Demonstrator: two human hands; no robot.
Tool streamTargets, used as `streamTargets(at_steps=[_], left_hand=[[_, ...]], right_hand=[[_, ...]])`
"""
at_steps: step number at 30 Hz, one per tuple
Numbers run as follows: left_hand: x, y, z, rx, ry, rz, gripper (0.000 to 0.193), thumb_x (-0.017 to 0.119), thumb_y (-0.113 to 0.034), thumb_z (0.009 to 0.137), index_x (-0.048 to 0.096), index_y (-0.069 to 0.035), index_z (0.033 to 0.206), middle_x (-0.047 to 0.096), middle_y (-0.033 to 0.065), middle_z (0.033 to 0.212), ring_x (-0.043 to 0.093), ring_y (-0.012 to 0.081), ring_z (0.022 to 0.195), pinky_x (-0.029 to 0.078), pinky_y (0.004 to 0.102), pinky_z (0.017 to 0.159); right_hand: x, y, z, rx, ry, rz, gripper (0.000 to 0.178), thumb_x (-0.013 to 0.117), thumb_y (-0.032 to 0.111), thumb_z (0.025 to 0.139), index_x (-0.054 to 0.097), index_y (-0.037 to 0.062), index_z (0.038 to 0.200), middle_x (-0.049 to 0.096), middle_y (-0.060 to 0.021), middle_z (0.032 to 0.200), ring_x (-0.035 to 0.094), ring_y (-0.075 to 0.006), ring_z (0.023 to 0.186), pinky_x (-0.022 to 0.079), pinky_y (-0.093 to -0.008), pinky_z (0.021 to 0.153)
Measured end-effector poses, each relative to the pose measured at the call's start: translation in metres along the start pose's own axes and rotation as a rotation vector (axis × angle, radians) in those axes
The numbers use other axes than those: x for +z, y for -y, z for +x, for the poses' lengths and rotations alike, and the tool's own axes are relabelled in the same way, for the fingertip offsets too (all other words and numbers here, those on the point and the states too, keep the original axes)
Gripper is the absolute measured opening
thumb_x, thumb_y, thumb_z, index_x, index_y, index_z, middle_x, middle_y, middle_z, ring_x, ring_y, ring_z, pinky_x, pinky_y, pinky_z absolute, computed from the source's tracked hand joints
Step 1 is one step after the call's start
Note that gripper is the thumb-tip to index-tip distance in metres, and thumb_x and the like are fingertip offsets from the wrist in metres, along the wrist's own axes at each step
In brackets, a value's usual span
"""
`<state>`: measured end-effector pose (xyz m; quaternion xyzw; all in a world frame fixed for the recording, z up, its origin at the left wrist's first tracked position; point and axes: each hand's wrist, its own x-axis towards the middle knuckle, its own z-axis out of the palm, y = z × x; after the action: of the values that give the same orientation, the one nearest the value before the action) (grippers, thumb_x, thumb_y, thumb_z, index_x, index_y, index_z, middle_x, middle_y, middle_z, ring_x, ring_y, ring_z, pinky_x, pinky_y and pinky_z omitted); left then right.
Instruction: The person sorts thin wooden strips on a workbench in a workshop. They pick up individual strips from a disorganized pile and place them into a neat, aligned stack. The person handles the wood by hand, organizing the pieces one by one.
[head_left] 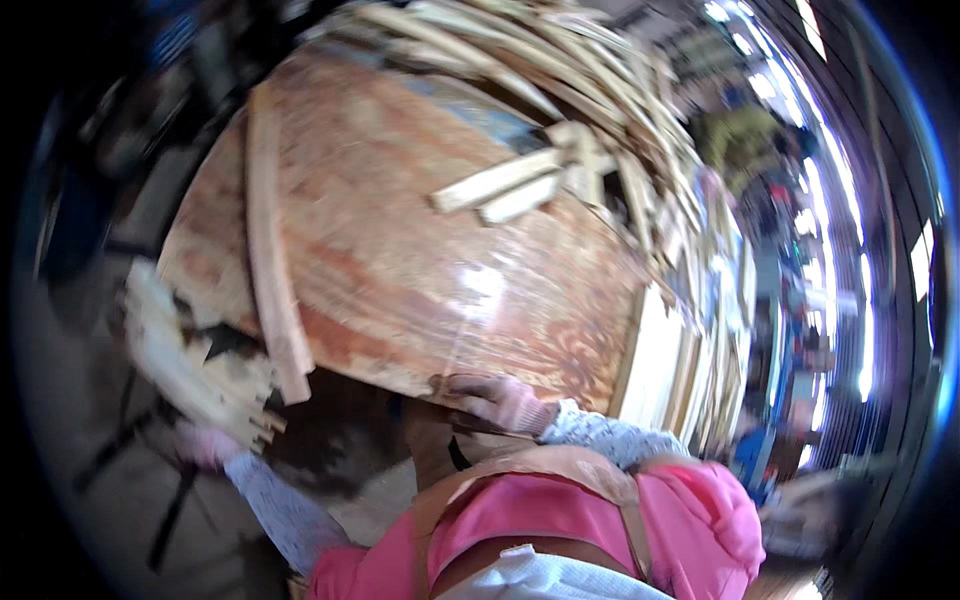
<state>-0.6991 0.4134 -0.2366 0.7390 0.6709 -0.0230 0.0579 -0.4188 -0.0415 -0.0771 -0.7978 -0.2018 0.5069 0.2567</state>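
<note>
My right hand (497,401), in a pale pinkish glove, rests at the near edge of a reddish-brown plywood tabletop (400,200). Its fingers stretch leftward along that edge, somewhat blurred. Lower left, my left hand (208,446) is at the underside of pale wooden pieces (190,370) with toothed ends. Motion smears its fingers, so whether they grip the wood cannot be made out. A long narrow wooden strip (268,240) lies along the left of the tabletop, its near end jutting past the edge.
Two short pale sticks (500,183) lie on the tabletop near a large heap of wooden strips (600,90) along its far and right sides. Wide boards (650,350) stand at the right edge. Dark stand legs (175,510) are at lower left. Another person (740,145) is at the far right.
</note>
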Motion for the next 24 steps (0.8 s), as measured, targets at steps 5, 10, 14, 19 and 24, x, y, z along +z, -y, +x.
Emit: streamTargets(at_steps=[5,10,14,19,24], left_hand=[[-0.124,-0.133,-0.106,0.597,-0.5,-0.806,0.051,0.05,-0.032,0.106,0.055,0.006,0.139,0.058,0.0283,0.137,0.061,0.0434,0.117,0.05,0.0496,0.107],[-0.079,-0.374,-0.185,1.301,-0.049,-0.736,0.075,0.081,-0.041,0.089,0.056,-0.007,0.15,0.052,0.0236,0.157,0.047,0.044,0.146,0.035,0.0605,0.12],[-0.088,-0.522,-0.232,1.403,0.081,-0.041,0.104,0.082,-0.055,0.082,0.035,-0.011,0.165,0.045,0.028,0.161,0.038,0.0467,0.152,0.03,0.0585,0.124],[-0.075,-0.577,-0.234,1.322,0.427,0.148,0.107,0.083,-0.05,0.082,0.03,-0.011,0.166,0.048,0.0261,0.159,0.049,0.0393,0.147,0.045,0.046,0.118],[-0.054,-0.457,-0.26,1.168,0.979,-0.285,0.09,0.083,-0.04,0.084,0.044,-0.006,0.158,0.066,0.0231,0.136,0.066,0.0347,0.128,0.056,0.0443,0.107]], right_hand=[[-0.004,-0.021,-0.022,-0.117,-0.099,0.049,0.045,0.065,0.035,0.104,0.065,0.0135,0.143,0.075,-0.0205,0.127,0.07,-0.0379,0.12,0.055,-0.045,0.103],[-0.018,-0.01,-0.038,-0.146,-0.22,0.057,0.046,0.067,0.039,0.102,0.066,0.0143,0.142,0.075,-0.0218,0.123,0.072,-0.0382,0.117,0.056,-0.0458,0.1],[-0.023,-0.026,-0.047,-0.087,-0.354,0.189,0.047,0.068,0.037,0.101,0.066,0.0142,0.142,0.075,-0.0219,0.122,0.072,-0.0386,0.116,0.057,-0.0456,0.099],[-0.036,-0.05,-0.077,0.0,-0.528,0.424,0.052,0.068,0.035,0.102,0.063,0.0083,0.147,0.076,-0.0189,0.128,0.073,-0.0304,0.119,0.056,-0.0407,0.102],[-0.021,-0.106,-0.045,-0.057,-0.743,0.63,0.049,0.063,0.032,0.106,0.063,0.0041,0.147,0.074,-0.0165,0.133,0.071,-0.0215,0.117,0.055,-0.034,0.1]])
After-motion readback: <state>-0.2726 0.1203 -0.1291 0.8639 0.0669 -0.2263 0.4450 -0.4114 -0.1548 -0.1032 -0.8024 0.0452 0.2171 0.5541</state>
